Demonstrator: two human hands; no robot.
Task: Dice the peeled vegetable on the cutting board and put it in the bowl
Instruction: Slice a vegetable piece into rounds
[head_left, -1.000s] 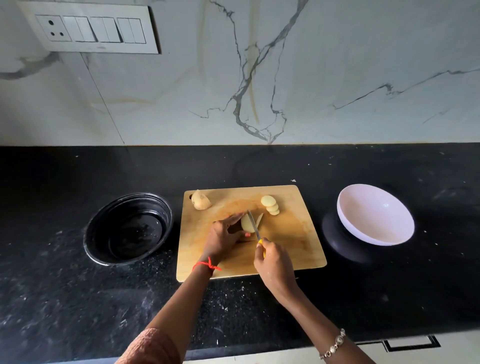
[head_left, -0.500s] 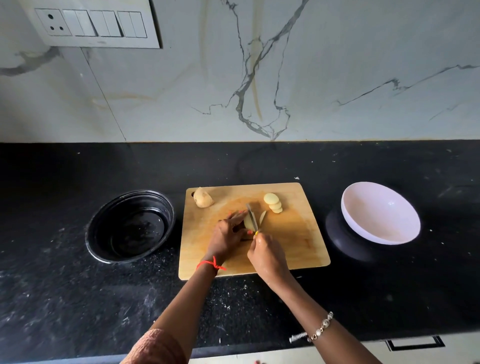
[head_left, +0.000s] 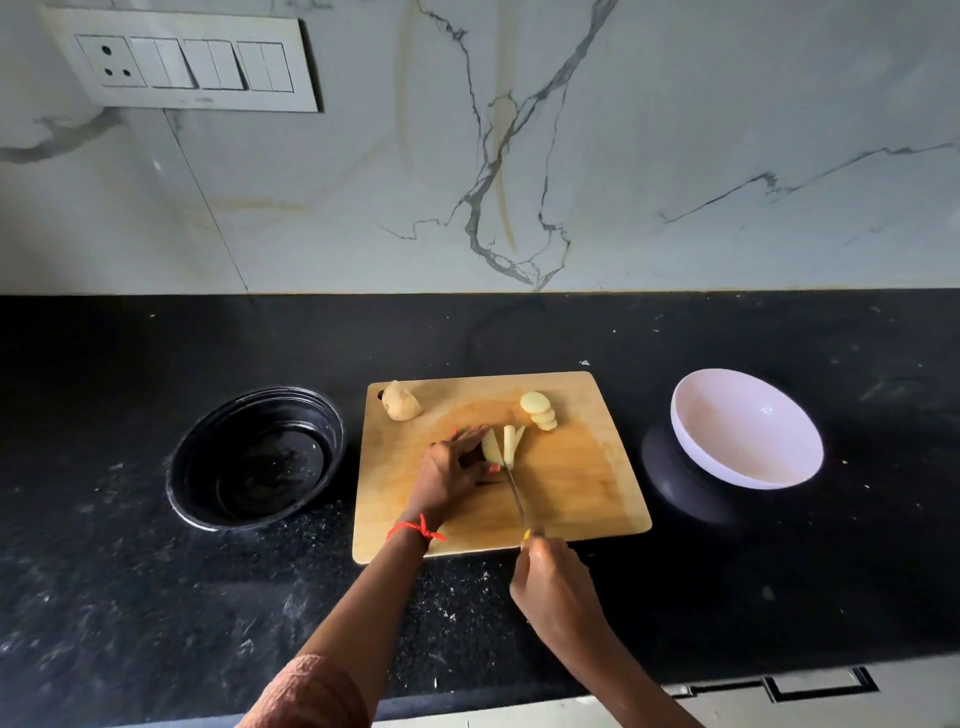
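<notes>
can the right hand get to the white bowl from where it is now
Probably yes. The white bowl sits right of the cutting board, on the right hand's own side, with only bare counter between. That hand grips the knife, though, so it cannot carry pieces yet.

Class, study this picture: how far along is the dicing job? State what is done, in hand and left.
Done: a few round slices lie stacked on the cutting board. In hand: the left hand holds a potato piece beside cut strips; the right hand holds the knife. Left: no dice yet, another chunk is uncut, and the white bowl is empty.
</notes>
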